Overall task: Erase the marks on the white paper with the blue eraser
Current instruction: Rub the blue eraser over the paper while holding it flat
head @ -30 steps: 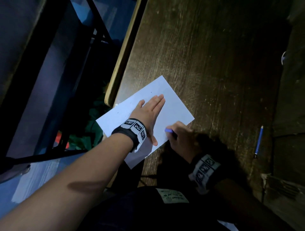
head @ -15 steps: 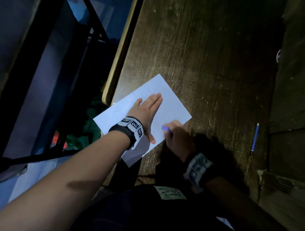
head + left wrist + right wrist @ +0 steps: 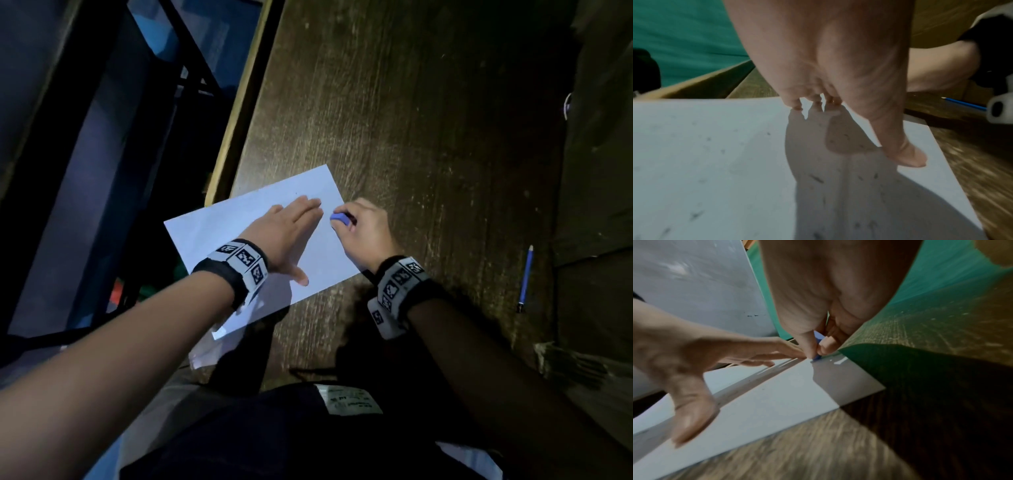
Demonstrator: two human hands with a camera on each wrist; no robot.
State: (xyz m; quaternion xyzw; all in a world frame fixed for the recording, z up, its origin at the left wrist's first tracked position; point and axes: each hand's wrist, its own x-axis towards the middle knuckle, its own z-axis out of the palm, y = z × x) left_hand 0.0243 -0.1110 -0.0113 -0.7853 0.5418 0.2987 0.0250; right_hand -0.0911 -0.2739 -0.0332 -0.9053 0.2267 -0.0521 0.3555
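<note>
Scene: a person at a dark wooden bench (image 3: 428, 144) rubs at a sheet under low light
White paper (image 3: 219, 233): one sheet, lying flat, its near corner overhanging the bench edge; likely light, thin and quick to slide or crease, so best pinned flat, not gripped
Left hand (image 3: 286, 236): fingers straight, palm down, pressing the sheet in place
Blue eraser (image 3: 340, 219): one, small, probably soft and grippy (most of it hidden by the fingers), its tip touching the paper near the far right edge
Right hand (image 3: 364, 229): curled, pinching the eraser between thumb and fingertips
Marks (image 3: 816, 178): many short dark flecks, too blurred to count
Blue pencil (image 3: 525, 277): one, lying well apart to the right
</note>
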